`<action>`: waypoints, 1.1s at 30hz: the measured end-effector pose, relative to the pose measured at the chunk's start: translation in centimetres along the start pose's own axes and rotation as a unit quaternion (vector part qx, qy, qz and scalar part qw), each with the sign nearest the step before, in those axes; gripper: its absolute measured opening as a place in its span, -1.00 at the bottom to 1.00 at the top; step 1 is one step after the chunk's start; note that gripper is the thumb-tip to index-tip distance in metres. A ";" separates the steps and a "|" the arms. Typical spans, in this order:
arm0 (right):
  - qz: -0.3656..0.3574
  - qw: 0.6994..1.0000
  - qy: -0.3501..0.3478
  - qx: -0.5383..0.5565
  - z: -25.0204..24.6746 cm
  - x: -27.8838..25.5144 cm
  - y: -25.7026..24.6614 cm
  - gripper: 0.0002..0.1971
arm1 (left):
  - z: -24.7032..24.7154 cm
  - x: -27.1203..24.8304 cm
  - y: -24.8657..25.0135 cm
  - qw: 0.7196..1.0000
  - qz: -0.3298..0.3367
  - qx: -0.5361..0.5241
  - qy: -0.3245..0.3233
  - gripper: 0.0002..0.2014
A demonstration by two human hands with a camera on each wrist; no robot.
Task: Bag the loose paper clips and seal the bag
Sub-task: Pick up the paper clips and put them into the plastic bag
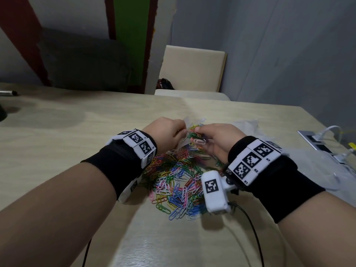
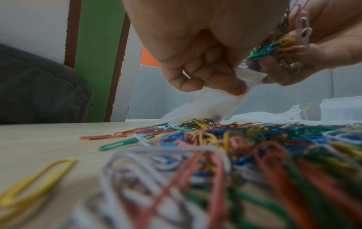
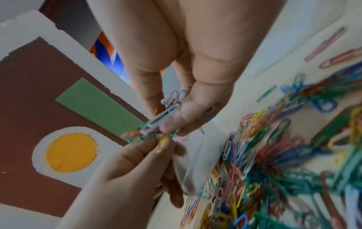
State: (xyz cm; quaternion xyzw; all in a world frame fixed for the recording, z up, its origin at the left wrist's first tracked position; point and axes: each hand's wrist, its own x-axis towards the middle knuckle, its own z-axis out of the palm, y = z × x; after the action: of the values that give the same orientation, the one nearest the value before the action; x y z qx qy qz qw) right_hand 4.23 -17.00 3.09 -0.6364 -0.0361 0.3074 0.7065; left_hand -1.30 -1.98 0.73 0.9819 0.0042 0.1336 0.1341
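Left hand [image 1: 168,132] pinching clear bag [image 2: 197,108], right hand [image 1: 217,140] gripping paper clips [image 1: 198,140] at its mouth

Colourful paper clips [image 1: 173,182] lie heaped on the table, a clear bag [image 2: 195,106] hanging crumpled above them.

Pale wood bench [image 1: 81,120] across the frame, cream chair [image 1: 194,68] at upper centre, grey sofa [image 1: 84,60] upper left, pen [image 1: 8,92] at far left edge, socket panel [image 1: 316,140] with white plugs at right edge, clear tub [image 2: 340,108] at right.
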 end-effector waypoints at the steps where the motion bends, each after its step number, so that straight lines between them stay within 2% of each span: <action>1: 0.010 1.000 0.001 0.019 0.2 0.2 0.2 -0.93 | 0.0 0.0 0.0 1.000 0.002 0.000 0.001 -0.73; 5: 0.045 0.998 0.025 0.045 0.6 0.9 0.6 -0.92 | -0.1 -0.1 0.0 1.000 0.002 -0.011 0.013 -0.74; 10: 0.049 0.997 0.050 0.022 0.6 1.4 0.3 -0.79 | 0.0 -0.1 -0.1 0.999 0.005 -0.039 0.020 -0.75; 12: 0.044 0.997 0.061 -0.035 0.4 1.7 0.3 -0.77 | 0.0 -0.1 -0.2 0.999 0.004 -0.047 0.020 -0.75; 14: 0.054 0.987 0.070 -0.138 0.8 1.1 -0.3 -0.85 | 0.0 -0.1 -0.2 0.998 0.003 -0.052 0.021 -0.75; 15: 0.020 0.959 0.070 -0.274 1.0 0.8 -0.2 -0.78 | 0.0 -0.1 -0.2 0.998 0.003 -0.053 0.021 -0.75; 16: -0.024 0.930 0.086 -0.357 0.9 0.7 0.0 -0.74 | 0.0 -0.1 -0.2 0.998 0.002 -0.054 0.020 -0.76; 17: -0.047 0.920 0.116 -0.371 1.2 0.4 -0.1 -0.75 | 0.0 -0.1 -0.1 0.998 0.002 -0.057 0.019 -0.76; 19: -0.093 0.880 0.155 -0.439 1.4 0.2 -0.1 -0.76 | 0.0 -0.1 -0.1 0.998 0.001 -0.061 0.015 -0.76; 21: -0.116 0.854 0.148 -0.485 1.4 0.2 0.0 -0.74 | 0.0 -0.1 -0.1 0.998 -0.002 -0.058 0.017 -0.77; 24: -0.156 0.844 0.138 -0.495 0.9 0.8 0.5 -0.83 | 0.0 -0.1 0.0 0.998 -0.001 -0.054 0.024 -0.77; 25: -0.163 0.847 0.134 -0.488 0.8 0.9 0.6 -0.88 | 0.0 -0.1 -0.1 0.998 0.000 -0.053 0.026 -0.77; 28: -0.177 0.877 0.128 -0.429 0.4 1.2 0.6 -0.85 | 0.0 -0.1 -0.1 0.998 0.001 -0.050 0.031 -0.77; 29: -0.177 0.870 0.129 -0.443 0.3 1.1 0.3 -0.88 | 0.0 -0.1 -0.2 0.998 0.000 -0.048 0.033 -0.77; 31: -0.145 0.815 0.129 -0.547 -0.1 1.1 0.0 -0.91 | 0.0 0.0 -0.2 0.999 -0.001 -0.042 0.033 -0.76; 33: -0.080 0.740 0.097 -0.661 -0.6 0.8 0.0 -0.72 | 0.0 0.0 -0.2 0.999 0.001 -0.034 0.032 -0.76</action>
State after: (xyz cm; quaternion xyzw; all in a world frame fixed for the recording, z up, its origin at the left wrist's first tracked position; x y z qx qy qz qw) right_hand 5.14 -17.10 2.71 -0.9647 -0.2127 0.0851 0.1300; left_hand -1.31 -1.77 0.64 0.9720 0.0030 0.1651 0.1673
